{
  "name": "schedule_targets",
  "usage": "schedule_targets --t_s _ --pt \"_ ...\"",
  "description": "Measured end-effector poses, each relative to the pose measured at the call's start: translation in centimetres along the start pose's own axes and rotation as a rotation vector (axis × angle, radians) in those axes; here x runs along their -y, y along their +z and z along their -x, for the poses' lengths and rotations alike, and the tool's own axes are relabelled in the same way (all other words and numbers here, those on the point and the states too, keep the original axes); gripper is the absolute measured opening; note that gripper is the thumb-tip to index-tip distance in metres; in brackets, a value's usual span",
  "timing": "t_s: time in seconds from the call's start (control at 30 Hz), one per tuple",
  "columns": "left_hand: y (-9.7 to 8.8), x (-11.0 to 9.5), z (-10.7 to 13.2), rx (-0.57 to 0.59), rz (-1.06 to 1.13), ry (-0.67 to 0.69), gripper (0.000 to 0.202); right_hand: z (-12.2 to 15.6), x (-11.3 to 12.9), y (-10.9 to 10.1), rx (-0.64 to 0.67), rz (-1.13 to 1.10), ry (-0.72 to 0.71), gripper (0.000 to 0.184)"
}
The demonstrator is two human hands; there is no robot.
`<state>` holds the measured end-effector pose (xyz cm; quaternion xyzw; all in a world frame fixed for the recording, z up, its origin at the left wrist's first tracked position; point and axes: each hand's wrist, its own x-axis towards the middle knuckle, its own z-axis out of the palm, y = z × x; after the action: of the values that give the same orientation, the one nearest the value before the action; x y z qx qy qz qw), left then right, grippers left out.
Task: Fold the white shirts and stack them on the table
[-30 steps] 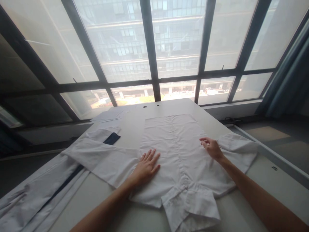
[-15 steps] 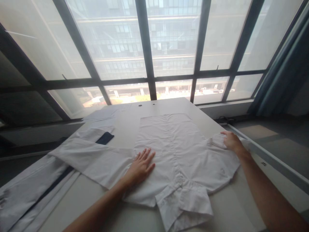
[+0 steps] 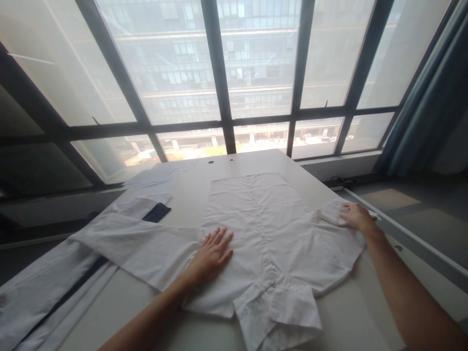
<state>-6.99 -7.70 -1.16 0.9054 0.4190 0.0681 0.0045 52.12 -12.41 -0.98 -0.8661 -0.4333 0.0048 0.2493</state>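
Note:
A white button-up shirt (image 3: 252,214) lies spread on the table, its collar (image 3: 278,312) towards me and its hem at the far end. My left hand (image 3: 212,256) rests flat on the shirt's left chest area, fingers spread. At the right, my right hand (image 3: 356,216) has its fingers closed on the bunched sleeve of the shirt, close to the table's right edge. The other sleeve (image 3: 142,241) stretches out to the left, over more folded cloth.
More white clothing (image 3: 54,287) with a dark blue strip lies along the table's left side. A pale sheet of cloth (image 3: 153,173) is at the far left. Beyond the white table (image 3: 270,158) stand tall windows, with a blue curtain (image 3: 413,107) at the right.
My right hand has shifted slightly on the sleeve, its fingers now lower and flatter over the cloth. My left hand stays flat on the shirt. The view has moved slightly.

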Motion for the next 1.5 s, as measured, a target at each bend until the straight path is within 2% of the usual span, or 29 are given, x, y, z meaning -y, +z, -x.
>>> schedule_targets --t_s 0.1,0.17,0.27,0.43,0.5,0.6,0.77,0.93,1.13,1.27,1.37,1.5 --pt "-0.1 -0.1 0.0 0.013 0.013 -0.010 0.061 0.3 0.7 -0.7 0.011 0.076 0.112 0.036" --pt "-0.1 -0.1 -0.1 0.009 0.022 -0.012 0.061 0.5 1.2 -1.4 -0.041 0.056 0.083 0.027" --pt "-0.1 -0.1 -0.1 0.004 0.030 -0.011 0.060 1.0 2.3 -2.5 -0.212 -0.030 -0.016 0.022" --pt "0.0 -0.2 -0.1 0.001 0.041 -0.011 0.061 2.4 5.6 -4.5 -0.616 -0.241 -0.214 0.027" --pt "0.1 -0.2 -0.1 -0.022 0.050 0.000 0.060 3.6 7.3 -5.1 -0.686 -0.315 -0.259 0.027" --pt "0.2 -0.1 0.0 -0.052 0.057 0.013 0.059 6.1 10.2 -5.4 -0.703 -0.407 -0.353 0.025" --pt "0.4 0.0 0.0 -0.062 0.046 0.014 0.059 10.8 14.9 -3.6 -0.564 -0.482 -0.576 0.018" --pt "0.4 0.0 0.0 -0.045 0.039 0.013 0.059 14.6 17.9 -0.6 -0.256 -0.434 -0.747 0.009" --pt "0.0 -0.1 0.0 -0.028 0.051 0.002 0.059 17.2 19.6 0.9 0.148 -0.209 -0.727 0.006" --pt "0.1 -0.1 -0.1 -0.041 0.062 0.007 0.059 17.6 19.7 1.0 0.340 -0.097 -0.750 0.006" --pt "0.0 -0.1 0.0 -0.035 0.059 0.007 0.059 17.6 19.5 1.2 0.412 -0.074 -0.775 0.010" --pt "-1.7 -1.1 -0.1 -0.089 0.119 0.012 0.054 17.6 19.5 1.6 0.373 -0.100 -0.732 0.011"
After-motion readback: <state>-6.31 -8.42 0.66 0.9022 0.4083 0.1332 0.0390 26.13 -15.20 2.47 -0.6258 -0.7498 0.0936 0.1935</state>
